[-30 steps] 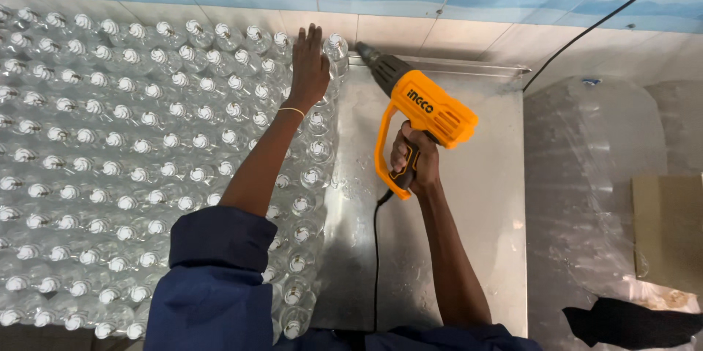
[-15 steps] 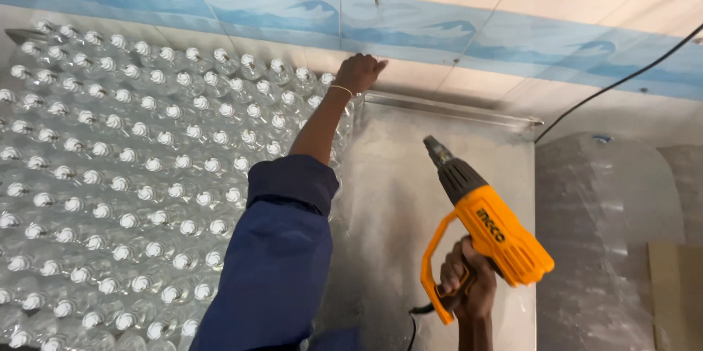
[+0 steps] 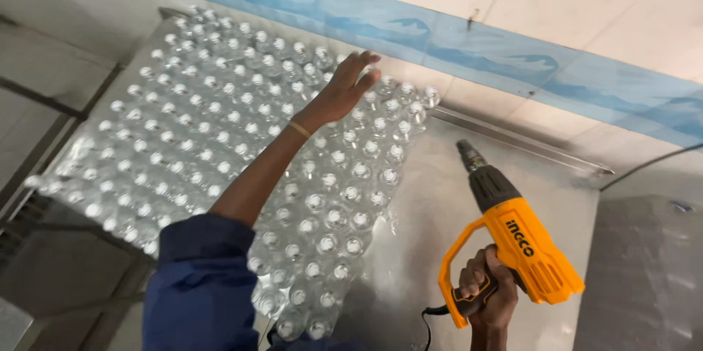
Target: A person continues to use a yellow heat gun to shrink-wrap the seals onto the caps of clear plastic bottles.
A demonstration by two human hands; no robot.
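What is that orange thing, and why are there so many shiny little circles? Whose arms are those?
The picture comes from a camera worn on a person's head, so you look down at that person's own two arms. The shiny circles are the tops of clear plastic bottles, a great many of them standing close together in rows and seen from above. They seem to be bundled in clear plastic film. The left hand, at the end of a blue sleeve, lies flat on the bottle tops near the far edge. The right hand grips the handle of an orange heat gun, a tool shaped like a big hair dryer. Its dark nozzle points toward the bottles and the wall behind them. A black cord hangs from its handle.
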